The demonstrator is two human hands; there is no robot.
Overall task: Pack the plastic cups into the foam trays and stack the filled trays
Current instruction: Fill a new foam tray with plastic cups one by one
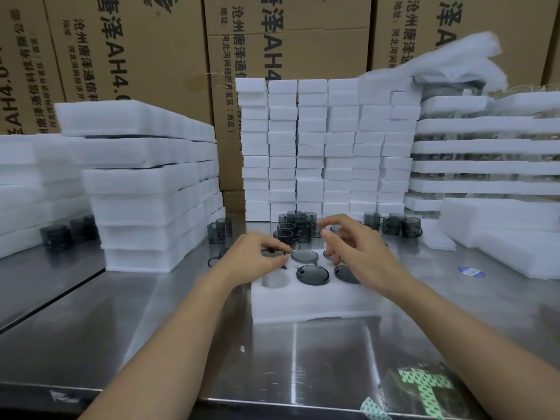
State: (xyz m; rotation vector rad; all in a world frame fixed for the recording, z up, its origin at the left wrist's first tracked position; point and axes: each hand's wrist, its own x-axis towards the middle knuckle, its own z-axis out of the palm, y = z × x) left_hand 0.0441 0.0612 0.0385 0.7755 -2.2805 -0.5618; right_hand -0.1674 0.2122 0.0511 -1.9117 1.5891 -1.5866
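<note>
The left hand [257, 260] pinches a smoky cup [274, 253] by its rim over the foam tray [303, 304]; the right hand [357, 256] hovers, grip wide and empty. Cups look light, stiff, slick, so a rim hold suits.

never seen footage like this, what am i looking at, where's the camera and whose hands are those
There is no machine here: this is one picture from a camera worn on a person's head, looking down at their own bare hands. They work at a metal table. In front lies a white foam tray with round holes; plastic cups sit in several, and the near-left hole is empty. The left hand grips a dark cup at the tray's left side. The right hand hovers over the tray, fingers spread; whether it holds anything is unclear. Loose cups stand behind, with foam stacks around and cardboard boxes at the back.
</note>
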